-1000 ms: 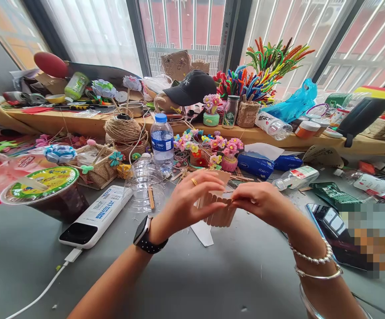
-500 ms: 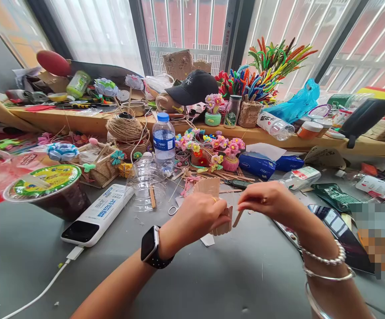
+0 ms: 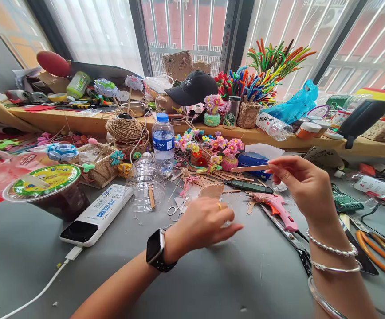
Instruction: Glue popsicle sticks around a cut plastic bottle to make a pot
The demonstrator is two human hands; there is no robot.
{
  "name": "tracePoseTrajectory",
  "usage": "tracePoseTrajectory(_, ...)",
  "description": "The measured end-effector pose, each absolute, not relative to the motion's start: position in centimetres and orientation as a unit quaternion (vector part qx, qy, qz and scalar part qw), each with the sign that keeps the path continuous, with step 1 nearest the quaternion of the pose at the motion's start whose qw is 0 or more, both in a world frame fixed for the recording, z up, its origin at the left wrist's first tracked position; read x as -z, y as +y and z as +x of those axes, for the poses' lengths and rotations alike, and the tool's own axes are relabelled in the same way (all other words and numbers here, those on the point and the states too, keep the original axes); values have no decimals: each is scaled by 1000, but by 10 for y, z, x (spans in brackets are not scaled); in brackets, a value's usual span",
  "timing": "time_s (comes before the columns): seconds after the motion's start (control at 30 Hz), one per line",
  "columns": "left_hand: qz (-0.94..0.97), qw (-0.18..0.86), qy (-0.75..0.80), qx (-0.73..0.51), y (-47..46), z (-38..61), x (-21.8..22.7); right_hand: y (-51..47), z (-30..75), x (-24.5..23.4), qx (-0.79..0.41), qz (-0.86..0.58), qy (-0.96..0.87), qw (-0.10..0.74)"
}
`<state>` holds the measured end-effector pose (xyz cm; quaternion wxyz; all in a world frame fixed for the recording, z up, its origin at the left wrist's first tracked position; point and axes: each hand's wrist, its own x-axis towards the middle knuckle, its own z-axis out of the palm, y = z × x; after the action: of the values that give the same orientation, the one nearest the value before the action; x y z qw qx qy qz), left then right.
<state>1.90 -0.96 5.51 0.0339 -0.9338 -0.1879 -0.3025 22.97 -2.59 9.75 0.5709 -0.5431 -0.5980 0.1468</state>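
Observation:
My right hand (image 3: 297, 186) is raised on the right, its thumb and forefinger pinching one end of a flat wooden craft stick (image 3: 250, 169). The stick points left, almost level. Low in the middle, my left hand (image 3: 209, 223) is closed around a piece made of craft sticks set side by side (image 3: 211, 191). Only the fanned top edge of that piece shows above the knuckles; the hand hides the rest. A pink glue gun (image 3: 277, 208) lies on the table below my right hand.
Loose sticks and a dark green utility knife (image 3: 250, 186) lie behind my hands. Scissors (image 3: 172, 210), a cut clear bottle (image 3: 146, 186), a white power bank (image 3: 97, 217) and a lidded drink cup (image 3: 46, 190) stand or lie leftward. Orange-handled pliers (image 3: 375, 248) are at right.
My right hand has moved up and right with its stick, away from the craft-stick piece, uncovering the glue gun. My left hand has turned and lowered slightly, hiding more of the piece.

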Motion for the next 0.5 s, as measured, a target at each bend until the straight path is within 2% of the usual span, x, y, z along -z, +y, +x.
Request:
tracePoseTrajectory(0.1, -874, -18, -267, 406, 0, 12, -60, -22, 228, -96, -202, -538, -599, 557)
tracePoseTrajectory(0.2, -826, -46, -327, 456, 7, 8, -61, -20, 224, -95, -268, -538, -610, 517)
tracePoseTrajectory(0.33, -821, -85, -330, 459, 9, 9, -57, -19, 218, -92, -329, -526, -629, 468)
tracePoseTrajectory(0.5, -842, -66, -303, 441, 8, 12, -55, -18, 216, -92, -326, -528, -644, 447)
